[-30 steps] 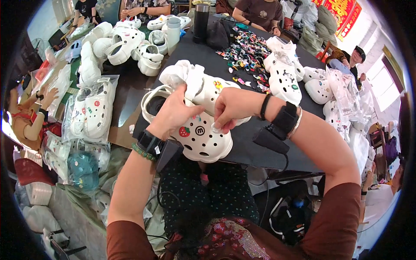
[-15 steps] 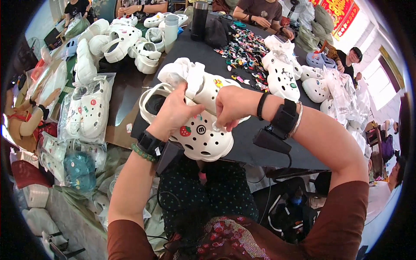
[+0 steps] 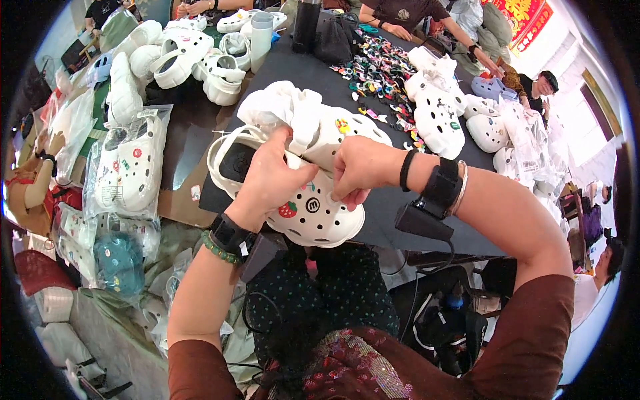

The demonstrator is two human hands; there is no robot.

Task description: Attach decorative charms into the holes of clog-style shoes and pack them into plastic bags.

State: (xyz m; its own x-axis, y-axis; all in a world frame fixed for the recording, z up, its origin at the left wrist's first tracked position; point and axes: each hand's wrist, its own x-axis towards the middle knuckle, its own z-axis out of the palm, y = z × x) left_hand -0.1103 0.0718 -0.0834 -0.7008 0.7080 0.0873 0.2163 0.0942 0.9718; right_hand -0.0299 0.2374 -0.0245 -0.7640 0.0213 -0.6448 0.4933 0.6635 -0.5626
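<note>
Both hands are closing on the white clog (image 3: 313,213) at the dark tabletop's (image 3: 413,213) near edge, toe pointing toward the person: left hand (image 3: 270,177) gripping its upper, right hand (image 3: 357,170) pinching a charm there.

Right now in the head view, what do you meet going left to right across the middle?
Bagged white clogs → left hand → white clog with strawberry charm → right hand → black wrist device → white clogs at the table's right edge.
</note>
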